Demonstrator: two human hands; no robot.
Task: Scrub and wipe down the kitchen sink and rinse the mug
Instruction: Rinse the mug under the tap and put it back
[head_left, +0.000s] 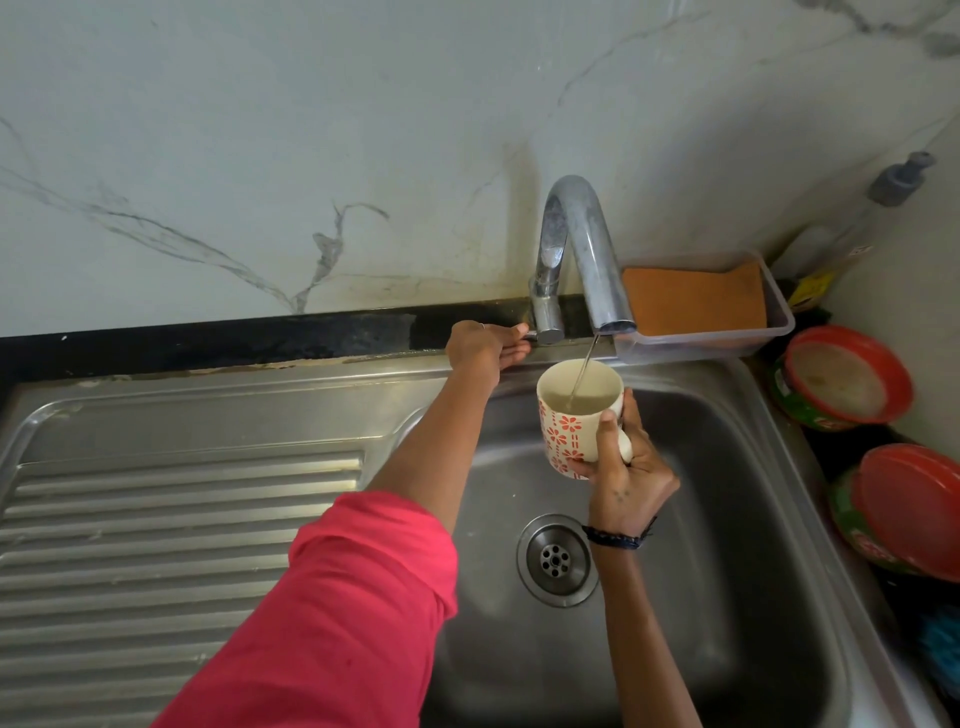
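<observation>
We stand over the steel sink (753, 519), its ribbed drainboard (171, 530) to our left. The tap (582, 249) drops a thin stream into the mug (574, 415), held upright above the basin. Our right hand (626, 475) has its fingers and thumb wrapped round the mug. Our left hand (480, 348) pinches the tap lever (527, 332).

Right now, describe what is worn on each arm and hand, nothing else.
The left arm wears a bright pink-red sleeve pushed up past the elbow, and the left hand shows a thin ring. The right arm is bare, with a dark braided band at the wrist and small dot markings on the right hand.
</observation>
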